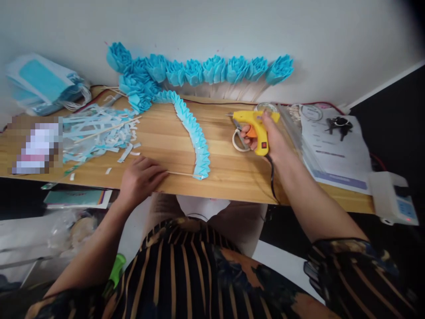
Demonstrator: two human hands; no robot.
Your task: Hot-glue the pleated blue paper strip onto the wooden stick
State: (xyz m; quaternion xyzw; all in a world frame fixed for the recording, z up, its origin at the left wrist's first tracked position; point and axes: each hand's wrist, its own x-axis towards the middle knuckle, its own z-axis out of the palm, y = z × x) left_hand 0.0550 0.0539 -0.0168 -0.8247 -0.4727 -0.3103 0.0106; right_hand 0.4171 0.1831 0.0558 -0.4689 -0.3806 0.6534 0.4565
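Near the table's front edge my left hand (141, 179) is closed on a thin wooden stick (179, 173). The stick's far end meets the lower end of a long pleated blue strip (192, 128), which curves back across the table. In my right hand (265, 135) is a yellow hot glue gun (255, 117), its fingers wrapped round the handle and orange trigger. The nozzle points left, above the table and apart from the strip. White-handled scissors (238, 139) lie just under the glue gun. Several blue flowers (214, 68) on sticks stand in a row along the wall.
Paper scraps (102, 133) are heaped on the left, with a bundle of blue-and-white packs (43, 82) behind. At right are printed sheets (335, 155), keys (339, 125) and a white device (392, 197). The glue gun's black cord (272, 177) hangs over the front edge.
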